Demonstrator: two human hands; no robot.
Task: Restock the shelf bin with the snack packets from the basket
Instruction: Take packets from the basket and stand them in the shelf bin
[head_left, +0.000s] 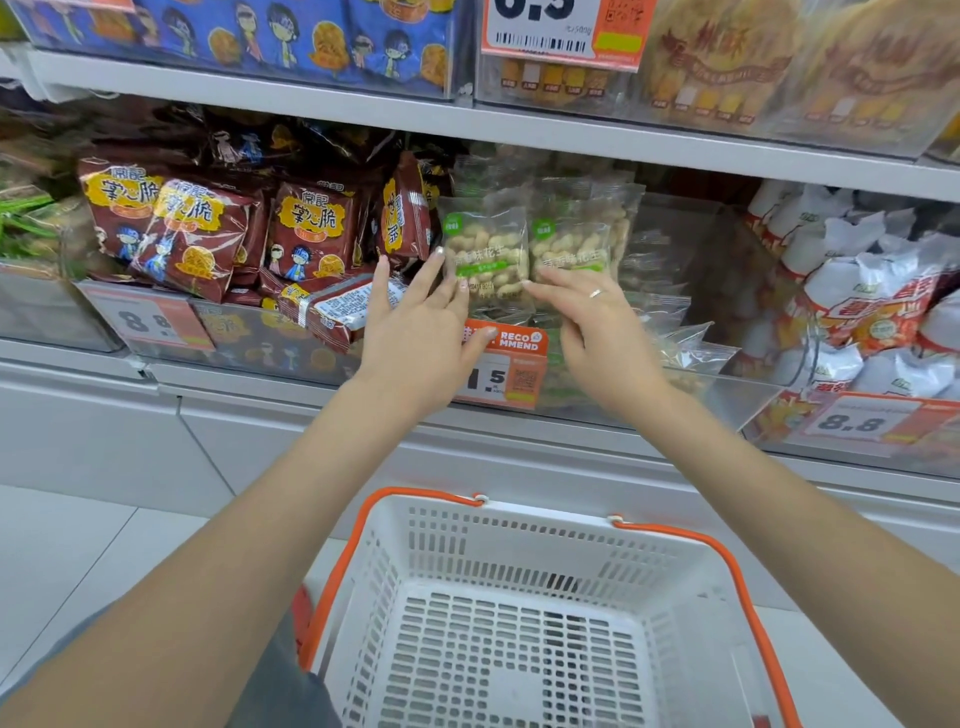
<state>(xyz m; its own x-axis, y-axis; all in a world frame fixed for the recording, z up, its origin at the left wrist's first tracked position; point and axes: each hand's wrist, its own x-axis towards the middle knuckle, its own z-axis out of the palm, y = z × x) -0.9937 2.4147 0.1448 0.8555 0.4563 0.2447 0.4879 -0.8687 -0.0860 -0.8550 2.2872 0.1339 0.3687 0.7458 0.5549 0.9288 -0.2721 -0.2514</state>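
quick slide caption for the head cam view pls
Both hands, left hand and right hand, straighten upright peanut packets in the clear shelf bin above an empty white basket.

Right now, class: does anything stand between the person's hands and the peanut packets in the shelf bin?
Nothing visible does. The left hand and right hand already touch the upright peanut packets with their fingertips, above the bin's clear front wall. The basket below looks empty.

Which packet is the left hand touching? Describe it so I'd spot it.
On the middle shelf, find the clear bin behind the orange RECOMMEND tag. The peanut packet stands upright at its left end: transparent, green-labelled, beside dark red packets.
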